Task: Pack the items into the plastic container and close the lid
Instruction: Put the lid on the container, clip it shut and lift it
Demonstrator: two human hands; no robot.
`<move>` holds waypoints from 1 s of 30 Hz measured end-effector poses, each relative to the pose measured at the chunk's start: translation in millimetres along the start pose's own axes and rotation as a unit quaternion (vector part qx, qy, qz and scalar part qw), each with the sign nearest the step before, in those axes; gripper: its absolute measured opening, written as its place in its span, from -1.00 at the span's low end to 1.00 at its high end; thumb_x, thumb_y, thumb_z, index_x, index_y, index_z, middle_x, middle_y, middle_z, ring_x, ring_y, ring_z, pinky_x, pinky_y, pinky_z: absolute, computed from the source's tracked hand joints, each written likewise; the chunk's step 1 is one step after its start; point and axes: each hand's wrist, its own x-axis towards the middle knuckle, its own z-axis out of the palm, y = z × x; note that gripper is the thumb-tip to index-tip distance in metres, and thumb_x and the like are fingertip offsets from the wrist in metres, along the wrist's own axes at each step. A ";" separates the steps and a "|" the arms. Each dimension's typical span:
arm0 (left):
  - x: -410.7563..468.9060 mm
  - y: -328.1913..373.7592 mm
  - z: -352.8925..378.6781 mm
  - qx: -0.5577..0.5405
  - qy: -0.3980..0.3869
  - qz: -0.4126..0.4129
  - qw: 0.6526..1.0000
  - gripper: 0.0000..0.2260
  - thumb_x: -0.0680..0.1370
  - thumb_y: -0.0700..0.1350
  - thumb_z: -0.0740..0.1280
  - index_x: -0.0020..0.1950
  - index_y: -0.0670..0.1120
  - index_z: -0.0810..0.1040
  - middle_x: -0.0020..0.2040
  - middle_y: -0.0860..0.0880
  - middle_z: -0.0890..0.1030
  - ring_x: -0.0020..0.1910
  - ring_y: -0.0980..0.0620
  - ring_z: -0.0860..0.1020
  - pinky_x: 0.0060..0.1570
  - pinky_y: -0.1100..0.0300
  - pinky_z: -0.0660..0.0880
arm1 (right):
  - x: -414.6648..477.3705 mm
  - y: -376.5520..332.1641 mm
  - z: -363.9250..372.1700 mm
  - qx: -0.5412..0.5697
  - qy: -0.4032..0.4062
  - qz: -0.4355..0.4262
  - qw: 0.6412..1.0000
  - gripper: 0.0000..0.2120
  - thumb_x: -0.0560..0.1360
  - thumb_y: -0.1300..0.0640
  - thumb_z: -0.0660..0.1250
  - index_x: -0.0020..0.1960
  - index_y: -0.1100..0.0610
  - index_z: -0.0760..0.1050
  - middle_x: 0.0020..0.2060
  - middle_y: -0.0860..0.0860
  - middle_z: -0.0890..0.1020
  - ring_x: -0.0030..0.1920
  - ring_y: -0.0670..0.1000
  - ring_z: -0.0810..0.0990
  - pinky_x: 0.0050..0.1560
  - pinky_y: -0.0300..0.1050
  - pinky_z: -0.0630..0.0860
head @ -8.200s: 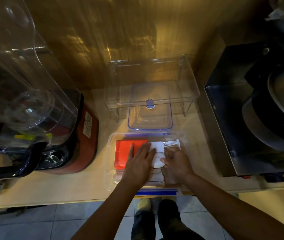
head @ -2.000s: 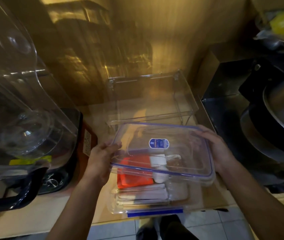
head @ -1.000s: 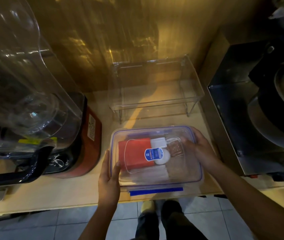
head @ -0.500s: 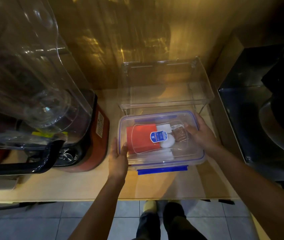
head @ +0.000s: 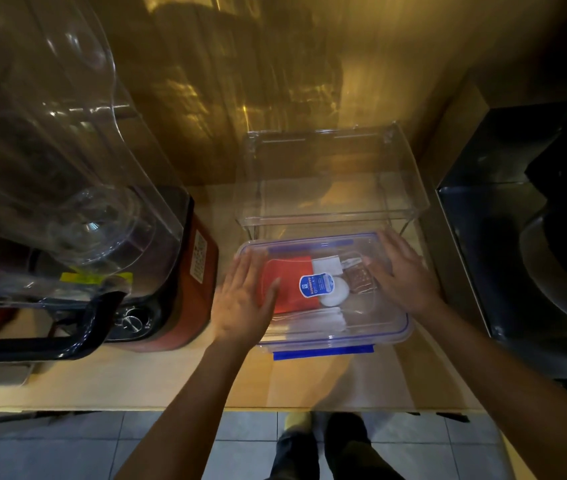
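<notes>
Hands (head: 245,304) flat on lid (head: 361,317)

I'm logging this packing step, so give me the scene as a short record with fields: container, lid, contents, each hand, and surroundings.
container: clear plastic box on the counter
lid: on top, blue front latch sticking out, seemingly unclipped
contents: red packet, white round item, brown sachet, white strips
left hand: flat on the lid's left part
right hand: flat on the lid's right part
surroundings: blender to the left, clear rack behind
</notes>
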 end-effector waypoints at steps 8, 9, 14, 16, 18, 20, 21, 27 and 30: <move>21.6 1.6 13.2 0.075 -0.079 -0.010 0.994 -0.47 0.58 0.22 -0.05 0.51 0.13 -0.04 0.57 0.02 0.01 0.54 0.00 -0.10 0.48 -0.06 0.03 | 10.6 -1.9 -1.8 -0.143 -0.037 -0.061 0.987 -0.45 0.57 -0.14 0.08 0.50 0.02 0.08 0.53 -0.01 0.17 0.51 -0.02 0.09 0.42 0.07 0.06; 18.1 1.2 13.7 0.070 -0.078 -0.011 0.994 -0.47 0.57 0.22 -0.04 0.51 0.13 -0.04 0.57 0.02 0.02 0.54 0.00 -0.09 0.47 -0.06 0.05 | 8.2 -1.7 -1.9 -0.147 -0.029 -0.062 0.987 -0.46 0.57 -0.13 0.09 0.49 0.02 0.12 0.51 -0.01 0.21 0.50 -0.01 0.12 0.41 0.06 0.08; 0.6 -3.2 16.1 0.067 -0.091 -0.012 0.994 -0.47 0.57 0.24 -0.03 0.50 0.19 -0.08 0.57 0.07 0.02 0.54 0.04 -0.11 0.45 -0.05 0.07 | -9.0 1.4 2.7 -0.198 0.035 -0.104 0.974 -0.60 0.51 -0.07 0.25 0.28 0.10 0.42 0.26 0.07 0.53 0.27 0.11 0.43 0.20 0.01 0.27; -0.6 -2.6 16.4 0.076 -0.099 -0.008 0.992 -0.48 0.56 0.24 -0.04 0.50 0.20 -0.09 0.57 0.08 0.01 0.54 0.05 -0.12 0.45 -0.04 0.06 | -3.6 -0.6 2.3 -0.242 0.056 -0.125 0.960 -0.64 0.49 -0.12 0.26 0.11 0.14 0.51 0.06 0.11 0.61 0.09 0.16 0.52 0.08 0.02 0.30; -0.1 -1.6 15.8 0.084 -0.103 -0.009 0.991 -0.48 0.56 0.25 -0.06 0.50 0.20 -0.10 0.57 0.09 0.00 0.54 0.05 -0.13 0.45 -0.02 0.05 | 12.7 -8.4 -2.8 -0.260 0.020 -0.110 0.959 -0.56 0.50 -0.21 0.18 0.10 0.14 0.50 0.05 0.13 0.61 0.09 0.15 0.53 0.12 0.02 0.25; 0.2 -1.4 15.9 0.090 -0.104 -0.012 0.990 -0.48 0.56 0.25 -0.07 0.50 0.20 -0.11 0.57 0.09 0.00 0.54 0.06 -0.14 0.45 -0.02 0.05 | 31.7 -16.3 -6.3 -0.258 -0.060 -0.072 0.962 -0.44 0.50 -0.30 0.07 0.22 0.11 0.43 0.15 0.13 0.61 0.19 0.14 0.51 0.27 0.07 0.19; 0.0 -1.5 16.1 0.091 -0.104 -0.013 0.990 -0.48 0.56 0.25 -0.08 0.49 0.20 -0.12 0.57 0.09 -0.01 0.54 0.06 -0.15 0.45 -0.02 0.05 | 40.4 -18.8 -6.4 -0.249 -0.102 -0.063 0.961 -0.41 0.49 -0.33 0.04 0.26 0.09 0.40 0.18 0.14 0.61 0.22 0.15 0.51 0.32 0.12 0.18; -0.4 -1.9 16.6 0.091 -0.111 -0.016 0.990 -0.48 0.55 0.27 -0.13 0.48 0.21 -0.17 0.57 0.10 -0.06 0.52 0.09 -0.19 0.44 -0.05 0.08 | 67.5 -28.3 -6.8 -0.081 -0.264 0.027 0.961 -0.41 0.47 -0.25 0.24 0.28 0.18 0.46 0.26 0.15 0.55 0.19 0.11 0.52 0.21 -0.06 0.43; -0.3 -2.0 16.9 0.084 -0.110 -0.017 0.990 -0.48 0.55 0.27 -0.12 0.48 0.21 -0.15 0.57 0.11 -0.06 0.53 0.08 -0.18 0.42 -0.08 0.11 | 67.2 -26.6 -7.6 0.006 -0.253 0.056 0.966 -0.41 0.41 -0.12 0.40 0.31 0.18 0.42 0.22 0.13 0.57 0.10 0.04 0.56 0.12 -0.11 0.47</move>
